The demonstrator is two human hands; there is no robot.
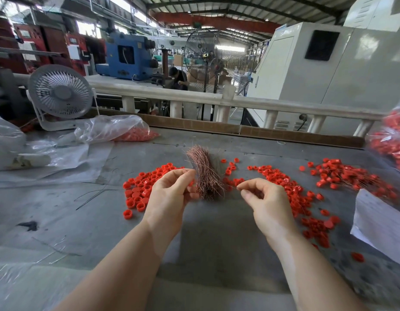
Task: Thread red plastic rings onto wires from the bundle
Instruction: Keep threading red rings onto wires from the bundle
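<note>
**At mid-frame, wire and ring are brought together between two hands**

At the upper left of the frame, one small desk fan (60, 92) is seen beside one clear bag (118, 129) of red rings, presumably kept as reserve stock. Below it, left of centre, a loose heap of red rings (141, 189) is spread flat on the grey table (60, 221), too many to be counted, probably so that single pieces can be picked easily.

One left hand (169, 196) is held just right of that heap, thumb and forefinger pressed together on what appears to be a red ring; the ring is largely hidden, so this is only judged. One wire bundle (205, 176) lies at centre, between the hands, within reach of both.

One right hand (261, 198) is held right of the bundle, thumb and forefinger pinched, the other fingers curled; a single wire is probably gripped, but it is too thin to be made out.

Further right, a second heap of rings (284, 182) and a pile of rings already threaded on wires (351, 178) are laid apart, apparently as finished work. At the right edge, one more bag (391, 142) is seen.
</note>
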